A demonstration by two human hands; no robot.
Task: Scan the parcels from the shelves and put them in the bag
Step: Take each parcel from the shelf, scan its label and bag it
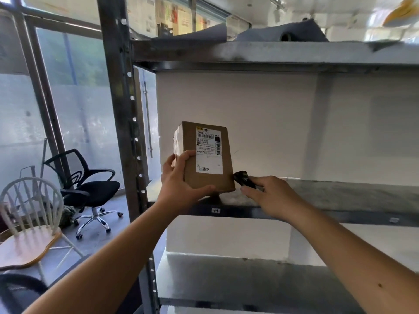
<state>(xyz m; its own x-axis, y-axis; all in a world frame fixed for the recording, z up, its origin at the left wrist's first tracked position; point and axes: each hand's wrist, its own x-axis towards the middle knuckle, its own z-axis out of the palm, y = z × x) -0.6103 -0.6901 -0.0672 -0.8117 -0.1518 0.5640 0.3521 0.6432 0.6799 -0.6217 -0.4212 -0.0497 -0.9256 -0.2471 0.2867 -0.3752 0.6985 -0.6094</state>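
Standing upright in the left hand (179, 177), brown labelled parcel (207, 157).

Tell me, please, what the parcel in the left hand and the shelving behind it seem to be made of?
The brown rectangular parcel looks like matte corrugated cardboard: flat tan faces, folded edges, a white printed paper label stuck on front. The grey shelving frame looks like steel, probably painted or galvanised: punched slots run along the upright, and the shelf boards have a dull mottled sheen.
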